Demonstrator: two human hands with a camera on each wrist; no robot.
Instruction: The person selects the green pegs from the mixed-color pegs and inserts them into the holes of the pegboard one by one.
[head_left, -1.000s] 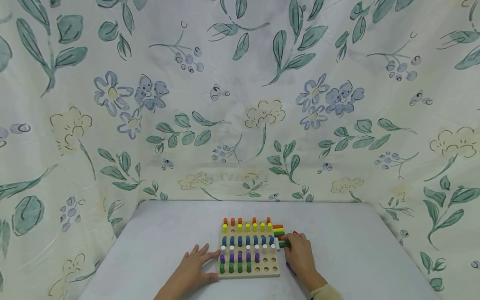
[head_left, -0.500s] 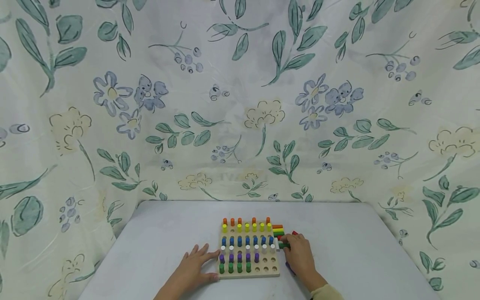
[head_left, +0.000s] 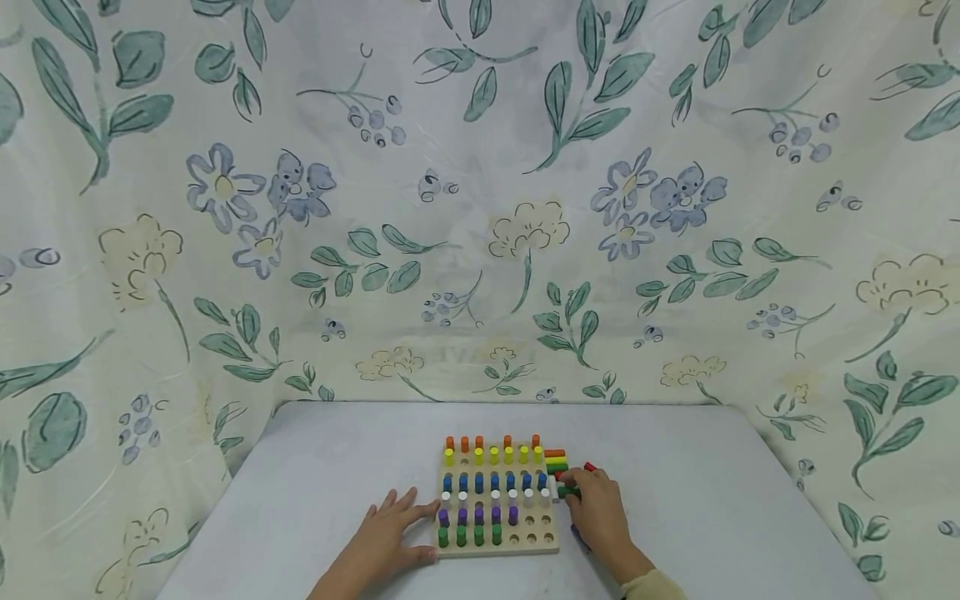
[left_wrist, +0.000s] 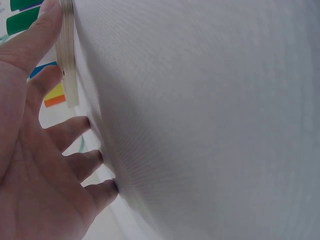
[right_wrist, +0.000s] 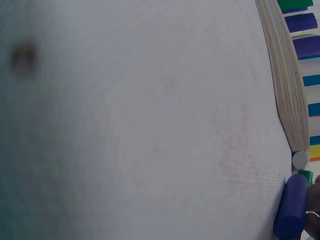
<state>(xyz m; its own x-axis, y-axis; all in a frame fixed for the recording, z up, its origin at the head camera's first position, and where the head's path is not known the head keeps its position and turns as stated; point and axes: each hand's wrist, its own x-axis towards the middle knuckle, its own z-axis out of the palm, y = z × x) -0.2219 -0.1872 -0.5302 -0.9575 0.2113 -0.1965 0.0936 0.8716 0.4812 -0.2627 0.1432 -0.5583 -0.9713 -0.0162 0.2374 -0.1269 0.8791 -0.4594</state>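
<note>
A wooden pegboard (head_left: 536, 546) holds rows of orange, yellow, blue, white, purple and green pegs, with some holes bare. My left hand (head_left: 382, 533) lies at its left side, thumb and index fingertips against the edge, the other fingers spread on the table; the left wrist view shows the thumb (left_wrist: 42, 35) on the board's side. Beside the right edge, my right hand (head_left: 600, 512) bends its fingers around a loose green peg (head_left: 567, 492), pinching it between index finger and thumb. A loose white peg (head_left: 554, 489) lies against the board, just left of the green one.
Loose orange (head_left: 554, 453) and yellow pegs (head_left: 556, 461) lie by the board's upper right. A red peg (head_left: 590, 467) shows behind my right hand. A purple peg (right_wrist: 291, 207) lies under that hand's near side. White cloth (head_left: 337, 442) covers the table; a floral curtain (head_left: 480, 333) stands behind.
My right hand has shifted very slightly at the green peg. The left hand and the pegs in the board stay as they were.
</note>
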